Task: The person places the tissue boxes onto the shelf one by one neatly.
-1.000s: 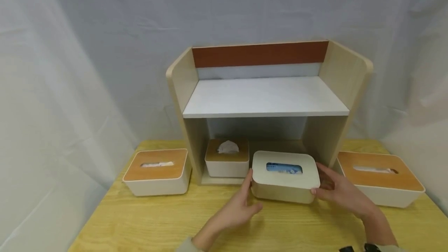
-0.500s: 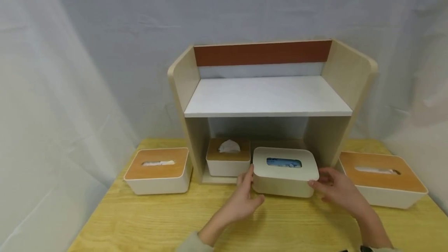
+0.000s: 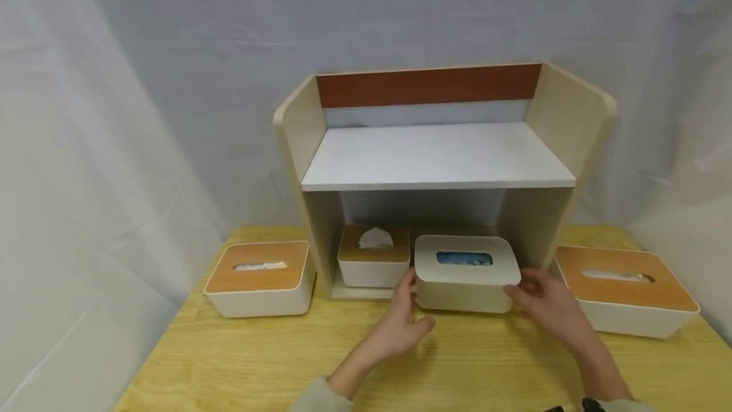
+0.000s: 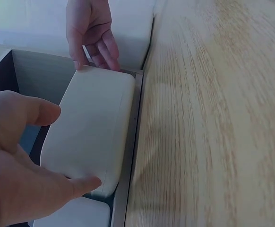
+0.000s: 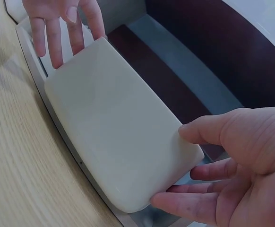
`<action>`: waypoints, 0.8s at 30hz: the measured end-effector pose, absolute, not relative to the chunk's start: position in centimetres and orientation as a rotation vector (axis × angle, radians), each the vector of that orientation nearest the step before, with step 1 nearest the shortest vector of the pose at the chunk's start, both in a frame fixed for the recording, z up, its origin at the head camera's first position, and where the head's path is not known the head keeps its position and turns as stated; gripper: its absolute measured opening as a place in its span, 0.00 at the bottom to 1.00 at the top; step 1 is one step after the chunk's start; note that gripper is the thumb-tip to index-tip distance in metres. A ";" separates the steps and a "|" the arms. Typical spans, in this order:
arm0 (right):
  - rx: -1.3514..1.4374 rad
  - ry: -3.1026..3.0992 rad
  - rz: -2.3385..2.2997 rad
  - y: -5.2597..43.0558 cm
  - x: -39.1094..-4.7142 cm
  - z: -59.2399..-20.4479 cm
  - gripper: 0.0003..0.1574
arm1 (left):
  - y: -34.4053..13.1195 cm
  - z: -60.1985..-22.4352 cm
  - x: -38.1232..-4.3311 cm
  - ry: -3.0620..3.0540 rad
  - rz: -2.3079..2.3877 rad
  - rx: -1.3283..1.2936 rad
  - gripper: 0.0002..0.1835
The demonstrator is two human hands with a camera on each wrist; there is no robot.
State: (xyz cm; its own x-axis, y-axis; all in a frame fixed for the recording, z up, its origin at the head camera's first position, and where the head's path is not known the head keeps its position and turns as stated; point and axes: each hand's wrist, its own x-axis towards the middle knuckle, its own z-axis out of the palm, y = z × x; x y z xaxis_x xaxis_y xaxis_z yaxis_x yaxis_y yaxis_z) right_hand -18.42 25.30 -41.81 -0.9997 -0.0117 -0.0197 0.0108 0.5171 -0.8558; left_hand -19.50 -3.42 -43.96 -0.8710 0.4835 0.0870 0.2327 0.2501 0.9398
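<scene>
A cream tissue box (image 3: 463, 297), with a blue tissue pack showing through its slot, sits at the mouth of the shelf's lower compartment, beside another tissue box with a brown lid (image 3: 374, 272). My left hand (image 3: 394, 326) rests straight fingers on the cream box's left end, its thumb held off in front. At the opposite end my right hand (image 3: 551, 310) grips the corner, thumb on the front face and fingers bent against the end. Both wrist views show the box's smooth front face between the two hands, just over the shelf's bottom edge.
The two-level shelf (image 3: 437, 157) has a white upper board and pale side panels. A wood-lidded tissue box (image 3: 260, 278) stands on the table left of it, and another wood-lidded tissue box (image 3: 626, 291) on the right. White cloth (image 3: 171, 81) hangs behind.
The cream tissue box has moved back, away from the person, into the shelf's lower compartment. Both hands have gone along with it, keeping contact at its ends.
</scene>
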 end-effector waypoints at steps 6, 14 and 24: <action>-0.019 2.715 -1.522 25.5 -18.4 -41.9 0.43 | -3.2 -43.9 -19.3 2.333 1.625 0.692 0.50; -0.013 2.730 -1.498 25.5 -18.6 -41.6 0.45 | -2.8 -43.5 -19.7 2.348 1.552 0.697 0.50; -0.049 2.756 -1.542 24.8 -18.9 -42.3 0.42 | -2.2 -43.4 -20.7 2.376 1.547 0.689 0.52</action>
State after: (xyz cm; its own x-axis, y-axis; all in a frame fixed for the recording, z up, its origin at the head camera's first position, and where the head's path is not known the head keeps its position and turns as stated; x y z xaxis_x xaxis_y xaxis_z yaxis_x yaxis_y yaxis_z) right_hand -18.89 24.82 -42.33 -0.9994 -0.0189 0.0303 -0.0357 0.5230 -0.8516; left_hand -20.66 -2.24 -43.37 -0.8650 0.4974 0.0663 0.2619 0.3348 0.9052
